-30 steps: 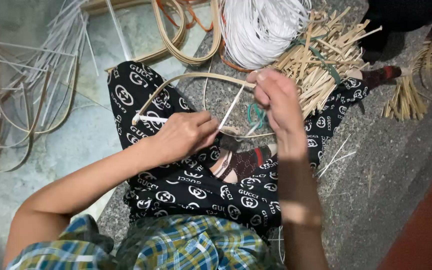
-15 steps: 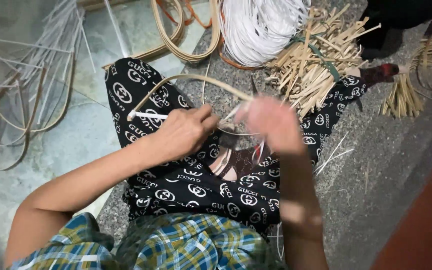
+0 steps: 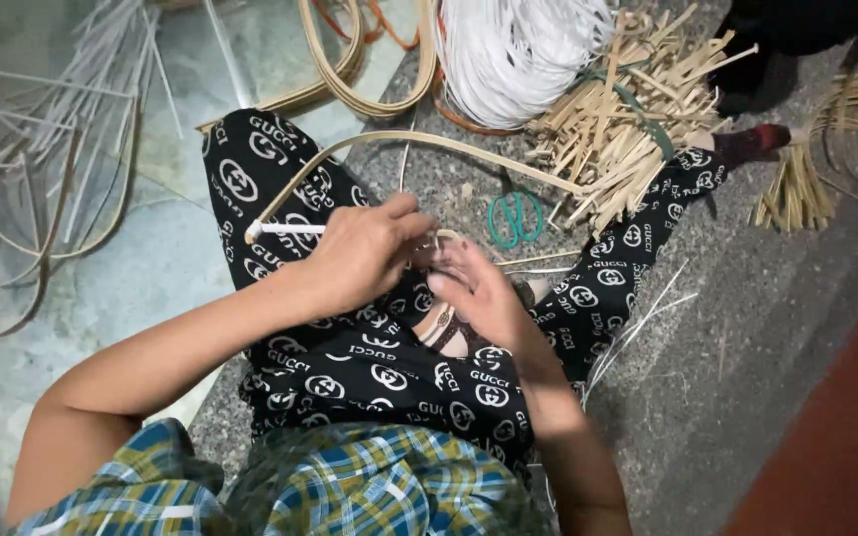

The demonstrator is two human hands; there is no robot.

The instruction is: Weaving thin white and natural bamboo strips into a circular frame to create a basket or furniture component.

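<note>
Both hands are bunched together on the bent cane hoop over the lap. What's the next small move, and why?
Probably draw the white strip snug with the right hand while the left hand pins the cane hoop. The strip's wrapped end sits at the hoop's left tip, and both hands meet at the hoop's near side, so the binding looks unfinished. The grip itself is hidden.
</note>
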